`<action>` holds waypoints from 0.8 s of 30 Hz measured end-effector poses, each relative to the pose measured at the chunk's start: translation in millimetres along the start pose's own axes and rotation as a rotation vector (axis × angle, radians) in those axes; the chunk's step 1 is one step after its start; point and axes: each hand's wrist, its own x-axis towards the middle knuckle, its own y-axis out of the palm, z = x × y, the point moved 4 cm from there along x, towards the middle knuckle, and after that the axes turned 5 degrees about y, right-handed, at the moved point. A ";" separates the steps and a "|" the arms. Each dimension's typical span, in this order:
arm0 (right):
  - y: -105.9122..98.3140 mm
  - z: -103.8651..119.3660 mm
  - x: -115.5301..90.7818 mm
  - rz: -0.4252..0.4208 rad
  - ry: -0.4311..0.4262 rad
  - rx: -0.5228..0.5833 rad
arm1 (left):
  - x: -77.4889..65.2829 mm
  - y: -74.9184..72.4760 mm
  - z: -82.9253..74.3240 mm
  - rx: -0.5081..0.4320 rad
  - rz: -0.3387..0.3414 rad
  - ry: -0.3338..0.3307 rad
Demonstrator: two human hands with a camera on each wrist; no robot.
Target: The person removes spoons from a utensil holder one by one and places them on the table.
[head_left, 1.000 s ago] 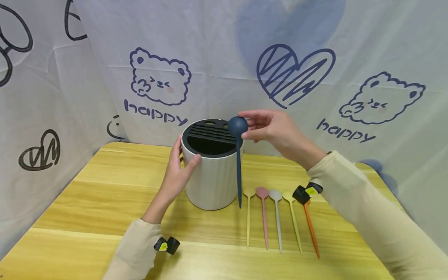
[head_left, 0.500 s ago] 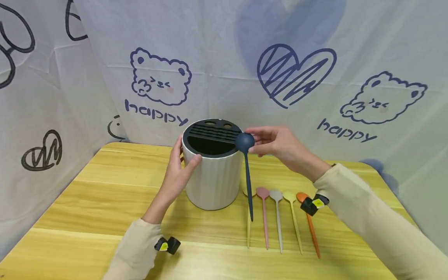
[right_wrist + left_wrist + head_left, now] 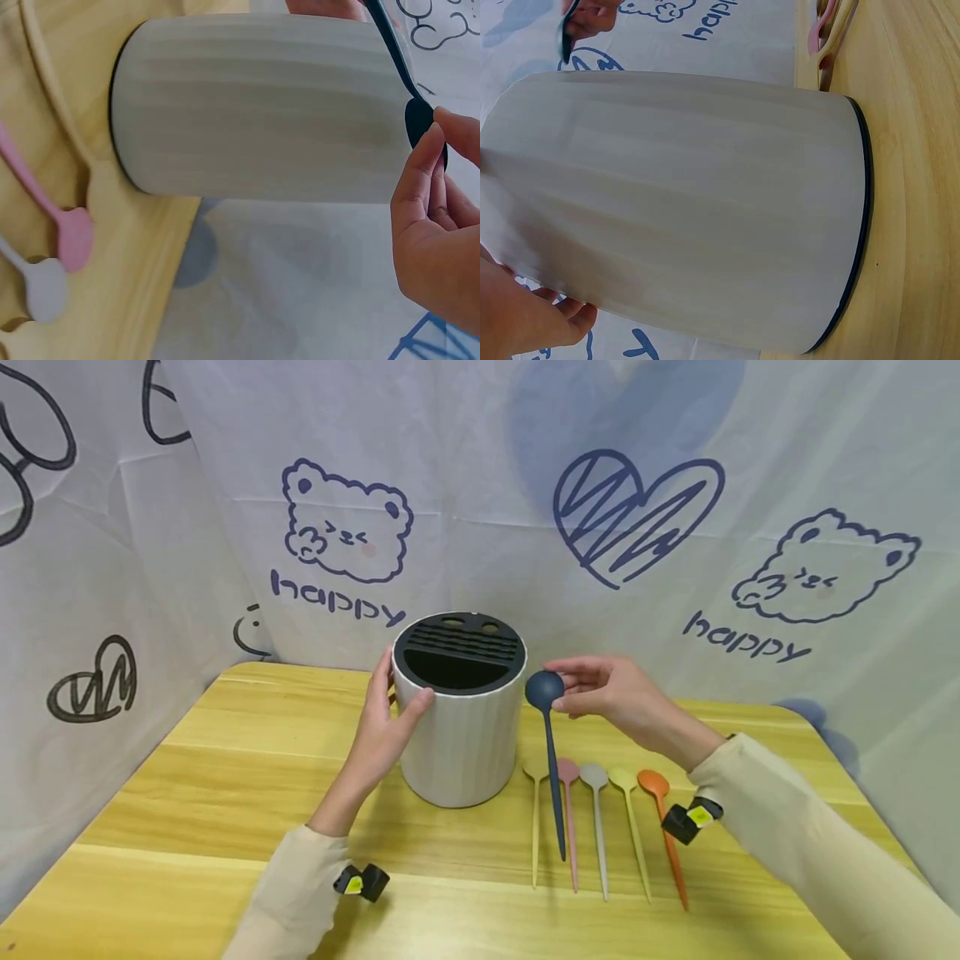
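Note:
A dark blue spoon (image 3: 554, 768) hangs bowl up, its tapering handle slanting down, just right of the utensil holder. My right hand (image 3: 622, 697) pinches its round bowl between thumb and fingers, as the right wrist view also shows (image 3: 418, 124). The white, ribbed utensil holder (image 3: 461, 747) stands upright, topped by a black slotted lid (image 3: 457, 672) with a wide opening and two round holes. My left hand (image 3: 382, 731) grips its left side, thumb on the front near the rim and the fingers partly hidden behind it.
To the right of the holder several spoons lie in a row, handles toward me: a pale yellow spoon (image 3: 536, 827), a pink one, a grey spoon (image 3: 597, 827), another yellow one and an orange spoon (image 3: 667, 835). Behind the wooden table (image 3: 187, 810) hangs a printed white cloth (image 3: 480, 552).
My right hand has moved down and to the right with the blue spoon, from over the holder's rim to beside it. The left hand and holder have stayed in place.

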 end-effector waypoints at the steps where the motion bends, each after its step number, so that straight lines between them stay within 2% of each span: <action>1: -1.4 -3.1 -1.1 -0.004 0.009 0.003 | 0.3 0.1 -0.2 0.001 0.000 0.001; 6: -6.9 -20.6 -4.0 -0.007 0.063 0.014 | 1.0 -0.1 -0.9 0.002 -0.001 0.000; 16: -15.0 -53.0 -2.6 0.042 0.117 -0.001 | 0.2 -0.1 0.8 -0.001 0.000 -0.002; 24: -34.6 -82.6 -7.8 0.037 0.172 -0.032 | 1.0 0.0 0.2 0.004 0.001 -0.012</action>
